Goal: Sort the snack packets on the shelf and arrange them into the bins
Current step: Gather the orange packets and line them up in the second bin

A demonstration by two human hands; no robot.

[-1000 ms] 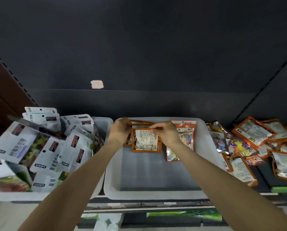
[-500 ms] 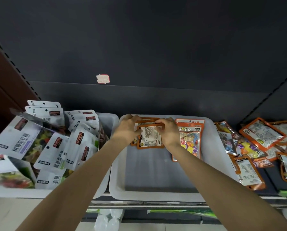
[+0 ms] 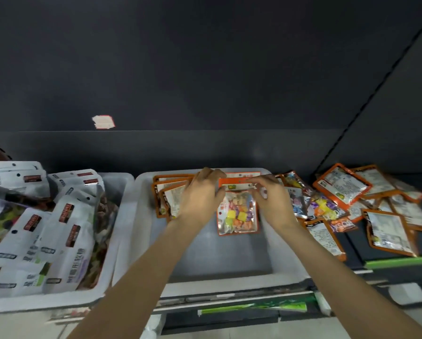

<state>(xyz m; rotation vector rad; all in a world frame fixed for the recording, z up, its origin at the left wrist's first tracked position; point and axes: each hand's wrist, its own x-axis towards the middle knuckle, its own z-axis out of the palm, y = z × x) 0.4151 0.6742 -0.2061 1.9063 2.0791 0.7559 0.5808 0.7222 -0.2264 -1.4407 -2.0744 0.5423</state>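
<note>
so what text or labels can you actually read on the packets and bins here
Nothing reads reliably.
White packets in the left bin: large Chinese characters and dark red logos, too blurred to quote.
Orange packets on the shelf: fine print, too small.
Candy packet in the middle bin: header blurred.
Sticker on the back wall: illegible.

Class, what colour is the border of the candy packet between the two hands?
Orange, on the candy packet; the head view shows it.

My left hand: mid-frame, forearm rising from the bottom edge, fingers curled forward, thumb toward the right. My right hand: just right of centre, fingers bent, tips pointing toward the left hand.
</note>
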